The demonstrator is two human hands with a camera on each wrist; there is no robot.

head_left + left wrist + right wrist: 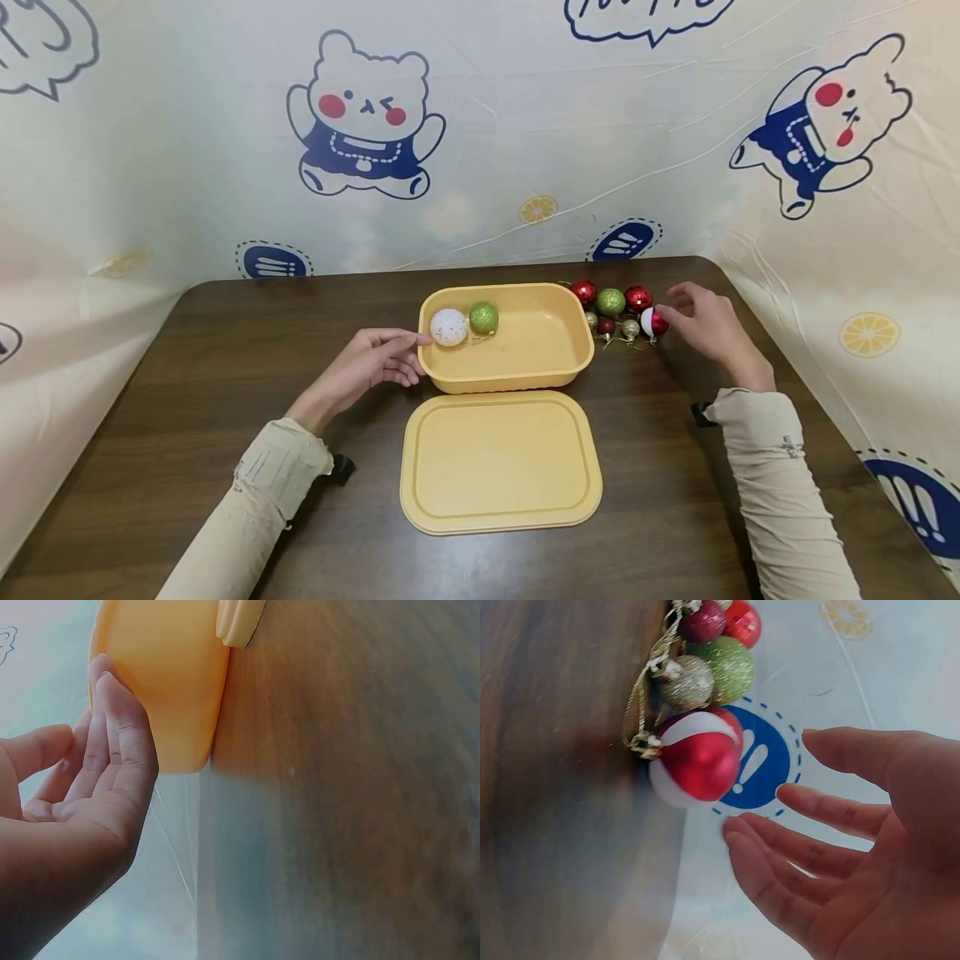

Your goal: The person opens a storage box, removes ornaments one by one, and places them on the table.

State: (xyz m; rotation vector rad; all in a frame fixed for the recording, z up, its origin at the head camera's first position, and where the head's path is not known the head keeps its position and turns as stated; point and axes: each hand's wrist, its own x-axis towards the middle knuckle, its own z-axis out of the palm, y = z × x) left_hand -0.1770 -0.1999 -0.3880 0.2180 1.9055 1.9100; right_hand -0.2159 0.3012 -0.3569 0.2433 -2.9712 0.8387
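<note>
Both sleeved forearms reach forward. The left hand (378, 356) lies low, fingers straight and together. The right hand (705, 325) is raised, fingers spread and relaxed, holding nothing.

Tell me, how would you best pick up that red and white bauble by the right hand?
Probably pinch the red and white bauble across its round body, coming from the right hand side, which is clear. Other baubles crowd its far side and its gold loop points away toward the tub.

The only readable signs are white exclamation marks in blue ovals (626, 240) printed on the backdrop cloth (525, 125).
</note>
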